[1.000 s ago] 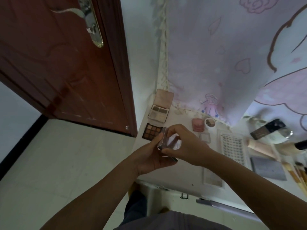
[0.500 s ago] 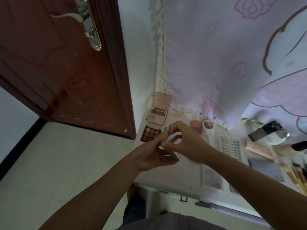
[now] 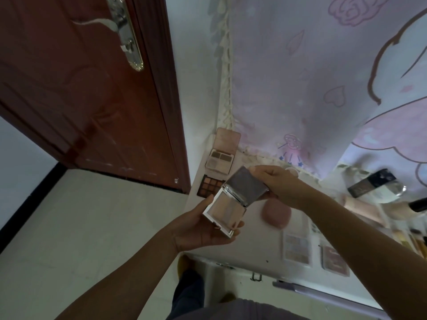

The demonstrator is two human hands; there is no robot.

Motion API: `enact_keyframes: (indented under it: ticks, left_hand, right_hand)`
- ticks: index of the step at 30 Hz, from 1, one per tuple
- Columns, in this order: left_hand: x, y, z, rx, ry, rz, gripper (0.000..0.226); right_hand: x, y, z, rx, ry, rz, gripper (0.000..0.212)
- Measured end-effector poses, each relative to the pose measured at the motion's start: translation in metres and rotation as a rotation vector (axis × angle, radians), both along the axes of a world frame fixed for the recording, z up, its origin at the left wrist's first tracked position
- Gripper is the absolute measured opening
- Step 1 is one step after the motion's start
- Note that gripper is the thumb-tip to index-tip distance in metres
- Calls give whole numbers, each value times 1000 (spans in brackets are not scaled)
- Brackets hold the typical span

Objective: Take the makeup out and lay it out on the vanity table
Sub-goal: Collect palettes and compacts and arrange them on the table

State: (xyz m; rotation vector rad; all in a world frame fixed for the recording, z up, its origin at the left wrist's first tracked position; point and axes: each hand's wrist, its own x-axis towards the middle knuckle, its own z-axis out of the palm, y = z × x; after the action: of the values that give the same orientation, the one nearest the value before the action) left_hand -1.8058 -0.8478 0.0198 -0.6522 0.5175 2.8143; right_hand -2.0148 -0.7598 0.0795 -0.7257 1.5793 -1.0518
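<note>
Your left hand point(image 3: 198, 229) cradles the open compact point(image 3: 227, 213) above the vanity table point(image 3: 254, 241). Your right hand point(image 3: 275, 183) pinches its lid point(image 3: 246, 185).

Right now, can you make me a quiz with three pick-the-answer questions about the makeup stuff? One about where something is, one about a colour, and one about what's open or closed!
1. Where is the dark eyeshadow palette?
A. On the vanity table, near the door
B. On the floor
C. In the right hand

2. What colour is the round puff lying on the table?
A. Green
B. Pink
C. Black

3. How is the white compact that the hands hold?
A. Shut tight
B. Open, lid lifted
C. Broken in two

Answers:
1. A: it lies at the table's left end, beside the door.
2. B: it shows pink, under the right hand.
3. B: the left hand holds the base, the right hand holds the lid up, and the pale powder inside shows.
</note>
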Motion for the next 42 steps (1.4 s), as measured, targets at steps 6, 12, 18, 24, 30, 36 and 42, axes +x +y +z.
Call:
enact_keyframes:
  ticks: [6, 12, 18, 24, 30, 36, 42]
  left_hand:
    - [20, 4, -20, -27, -125, 152, 61]
    - [34, 4, -41, -618, -504, 326, 25]
    - [38, -6, -42, -1152, -592, 83, 29]
    - [28, -20, -60, -1451, -708, -78, 34]
    - [26, -16, -53, -1671, -706, -5, 33]
    - [-29, 22, -22, -1759, -207, 92, 20]
    - [-124, 60, -39, -1365, -423, -166, 39]
  right_hand:
    - [15, -13, -23, 61, 254, 222, 22]
    - [42, -46, -61, 100, 535, 356, 26]
    - [54, -65, -87, 114, 612, 372, 27]
    - [58, -78, -95, 116, 631, 362, 22]
    - [49, -66, -78, 105, 664, 317, 26]
    - [-35, 20, -65, 295, 905, 170, 24]
    - [-38, 78, -83, 461, 911, 218, 41]
